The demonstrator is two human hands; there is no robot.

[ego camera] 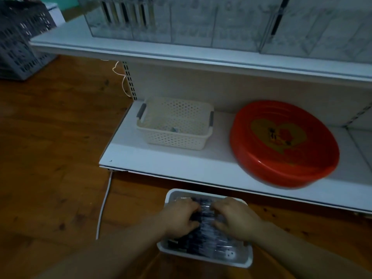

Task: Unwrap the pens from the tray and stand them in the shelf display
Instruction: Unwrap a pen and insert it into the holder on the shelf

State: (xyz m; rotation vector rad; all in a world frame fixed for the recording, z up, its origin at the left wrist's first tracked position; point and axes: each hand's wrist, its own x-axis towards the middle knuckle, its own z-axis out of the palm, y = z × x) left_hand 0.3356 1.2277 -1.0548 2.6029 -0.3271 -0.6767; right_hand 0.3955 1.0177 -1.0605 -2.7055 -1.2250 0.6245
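A white tray (246, 258) lies on the wooden floor, filled with several dark pens in clear wrappers (205, 241). My left hand (180, 215) and my right hand (235, 217) are both down in the tray, fingers curled into the pile of wrapped pens. Blur hides whether either hand pinches one pen. On the upper shelf stands a clear acrylic display (193, 27) with compartments. Several pens (124, 13) stand in its left compartments and one pen (276, 19) in a compartment further right.
A cream perforated basket (175, 135) and a red round tray (283, 146) sit on the white lower shelf (161, 160). A grey crate (18, 39) stands at the far left. A white cable (102, 206) runs along the floor.
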